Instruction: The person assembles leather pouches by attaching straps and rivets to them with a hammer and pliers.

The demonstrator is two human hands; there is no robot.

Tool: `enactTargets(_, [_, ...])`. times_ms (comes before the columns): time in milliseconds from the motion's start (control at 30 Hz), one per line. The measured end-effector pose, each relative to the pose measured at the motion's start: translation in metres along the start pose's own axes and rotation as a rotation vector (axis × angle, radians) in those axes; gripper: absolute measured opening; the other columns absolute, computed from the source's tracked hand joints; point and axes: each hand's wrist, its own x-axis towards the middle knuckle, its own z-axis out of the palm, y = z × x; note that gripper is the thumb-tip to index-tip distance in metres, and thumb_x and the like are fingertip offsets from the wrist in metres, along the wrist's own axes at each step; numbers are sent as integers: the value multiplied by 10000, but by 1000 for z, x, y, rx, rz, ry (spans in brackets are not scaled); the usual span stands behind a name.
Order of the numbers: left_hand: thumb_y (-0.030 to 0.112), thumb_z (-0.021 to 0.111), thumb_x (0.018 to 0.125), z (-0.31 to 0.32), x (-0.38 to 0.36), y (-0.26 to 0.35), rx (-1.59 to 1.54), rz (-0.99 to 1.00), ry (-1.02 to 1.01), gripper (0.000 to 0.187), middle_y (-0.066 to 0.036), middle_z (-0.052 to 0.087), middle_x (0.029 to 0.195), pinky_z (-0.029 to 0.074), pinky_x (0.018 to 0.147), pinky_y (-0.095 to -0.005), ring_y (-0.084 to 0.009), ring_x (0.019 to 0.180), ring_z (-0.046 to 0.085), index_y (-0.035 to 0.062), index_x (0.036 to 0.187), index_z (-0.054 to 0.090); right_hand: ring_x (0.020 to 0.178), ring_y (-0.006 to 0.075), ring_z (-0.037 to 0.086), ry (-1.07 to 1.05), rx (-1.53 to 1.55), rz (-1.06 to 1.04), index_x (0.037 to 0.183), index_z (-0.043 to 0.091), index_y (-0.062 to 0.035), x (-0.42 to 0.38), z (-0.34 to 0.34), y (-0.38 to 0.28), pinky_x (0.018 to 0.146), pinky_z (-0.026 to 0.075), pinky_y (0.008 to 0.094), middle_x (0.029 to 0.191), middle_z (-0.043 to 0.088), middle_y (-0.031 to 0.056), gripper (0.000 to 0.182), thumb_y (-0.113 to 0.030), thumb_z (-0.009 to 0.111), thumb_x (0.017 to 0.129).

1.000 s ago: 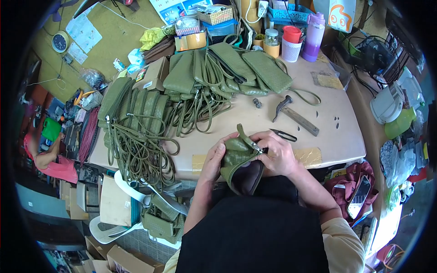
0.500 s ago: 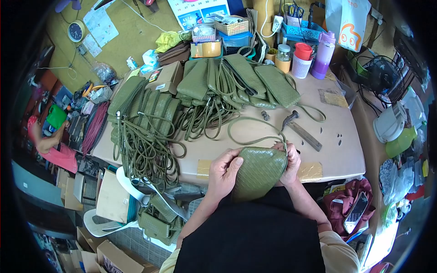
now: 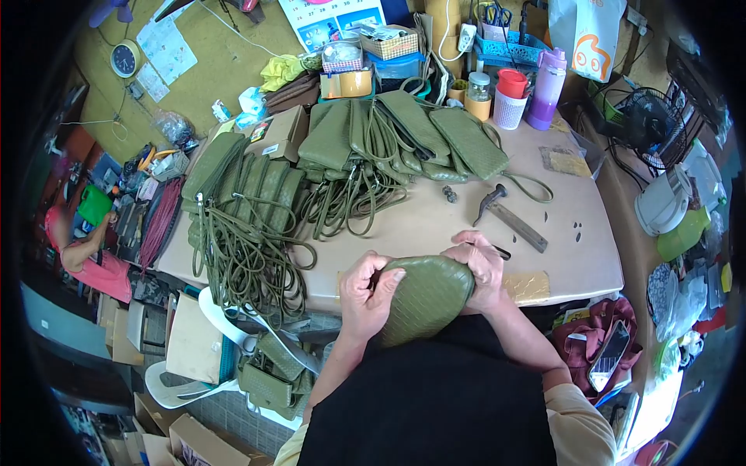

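A green woven-pattern pouch is held up before my body, above the table's front edge. My left hand grips its left side, thumb on the near face. At its upper right corner, my right hand has its fingers curled around the edge. The pouch's strap is hidden from view now. Beyond my hands, a hammer lies on the tabletop beside a few small dark bits. More green pouches are piled at the back, and another row of them with tangled straps is on the left.
The padded table carries a lidded jar, a red-and-white cup and a purple bottle at the back. A white chair holding green pouches stands at lower left. A maroon bag with a phone lies at right. Another person is at far left.
The pouch has turned and shifted slightly left, its top edge now rounded. The strap that looped over the table is out of sight. My right hand has moved left and changed its grip.
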Motion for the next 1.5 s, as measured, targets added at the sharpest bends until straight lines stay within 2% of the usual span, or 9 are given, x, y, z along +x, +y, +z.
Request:
enactTargets(67, [129, 671, 884, 4, -2, 2, -24, -49, 17, 268, 24, 416, 732, 298, 574, -200, -52, 643, 337, 30, 782, 445, 635, 187, 595, 88, 2, 146, 839, 627, -87, 1, 9, -6, 764, 448, 364, 671, 633, -6, 276, -135, 768, 607])
enactTargets(267, [119, 659, 897, 3, -9, -18, -332, -111, 80, 179, 38, 431, 703, 293, 528, -207, -43, 615, 355, 26, 799, 540, 666, 196, 594, -44, 118, 275, 785, 616, -68, 13, 8, -15, 732, 460, 333, 797, 666, 50, 195, -94, 736, 633])
enactTargets(367, [149, 608, 936, 0, -6, -15, -244, -203, -11, 178, 40, 454, 714, 312, 535, -217, -51, 629, 377, 13, 832, 559, 731, 157, 611, 121, 332, 338, 870, 633, -27, 33, 15, -32, 751, 470, 296, 885, 667, 59, 197, -72, 712, 695])
enactTargets(467, [200, 548, 974, 10, -6, -2, -12, -89, 11, 245, 30, 495, 750, 356, 600, -233, -62, 684, 417, -15, 864, 591, 794, 112, 607, 27, 631, 622, 1024, 635, -13, 26, 11, -27, 753, 479, 258, 926, 655, 43, 277, -28, 671, 750])
enactTargets(633, [312, 406, 1028, 12, -9, -12, -661, -412, -80, 422, -62, 640, 1009, 418, 859, -261, -119, 926, 567, -43, 1052, 632, 815, 93, 594, 43, 544, 698, 1029, 654, -16, 23, 11, -27, 749, 485, 226, 905, 643, 27, 272, 36, 625, 764])
enactTargets(900, [236, 495, 994, 14, -16, -16, -1188, -693, -174, 299, -73, 613, 1147, 430, 891, -257, -122, 1011, 575, -12, 1076, 639, 742, 148, 664, -19, 252, 278, 994, 663, -28, 17, 14, -35, 695, 533, 264, 890, 705, 49, 313, -6, 719, 686])
enactTargets(1167, [246, 601, 936, 25, -14, -5, -879, -623, -123, 249, -28, 668, 939, 492, 789, -241, -100, 847, 615, 14, 997, 665, 742, 166, 675, 7, 338, 436, 1042, 675, -36, 14, 9, -32, 686, 537, 258, 894, 708, 77, 385, -44, 739, 662])
enactTargets(1233, [252, 628, 914, 15, -17, -23, -1074, -744, -166, 259, -47, 669, 970, 511, 811, -272, -122, 875, 629, 14, 1012, 657, 741, 166, 676, -47, 362, 451, 1052, 678, -43, 14, 7, -31, 688, 538, 257, 896, 709, 84, 397, -46, 738, 659])
enactTargets(1500, [265, 649, 899, 16, -26, -30, -1231, -809, -143, 236, -31, 673, 914, 536, 737, -259, -102, 790, 636, 42, 979, 655, 642, 242, 662, -87, 36, 182, 981, 655, -77, 8, 21, -44, 582, 512, 321, 802, 693, 81, 333, -53, 729, 657])
